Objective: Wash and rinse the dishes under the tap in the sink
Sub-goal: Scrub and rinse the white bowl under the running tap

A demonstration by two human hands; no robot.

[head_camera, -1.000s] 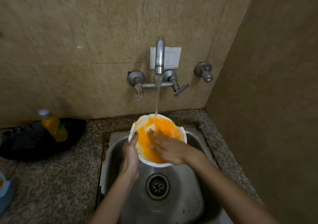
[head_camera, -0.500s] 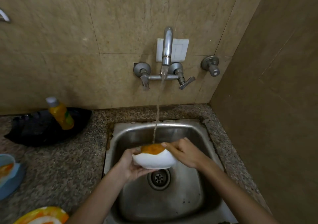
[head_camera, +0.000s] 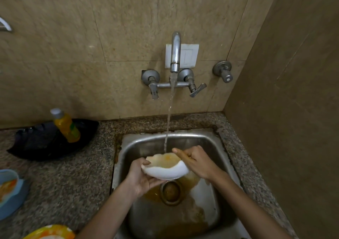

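Observation:
A white bowl (head_camera: 167,171) with pale orange residue inside sits low over the steel sink (head_camera: 209,145), tilted slightly. My left hand (head_camera: 141,178) cups it from below on its left, thumb on the rim. My right hand (head_camera: 197,162) grips the right rim, thumb reaching into the bowl. Water runs from the wall tap (head_camera: 175,55) in a thin stream (head_camera: 168,116) into the bowl's back edge. Orange-brown water pools around the drain (head_camera: 171,193).
On the speckled counter (head_camera: 73,180) to the left stand a black tray (head_camera: 45,143) with a yellow bottle (head_camera: 67,127), a blue bowl (head_camera: 9,193) with orange residue, and a yellow-rimmed plate (head_camera: 51,232) at the bottom edge. A wall closes the right side.
The bowl came down from near the tap into the sink and turned more level. Much orange residue has rinsed out, and orange water now spreads around the drain.

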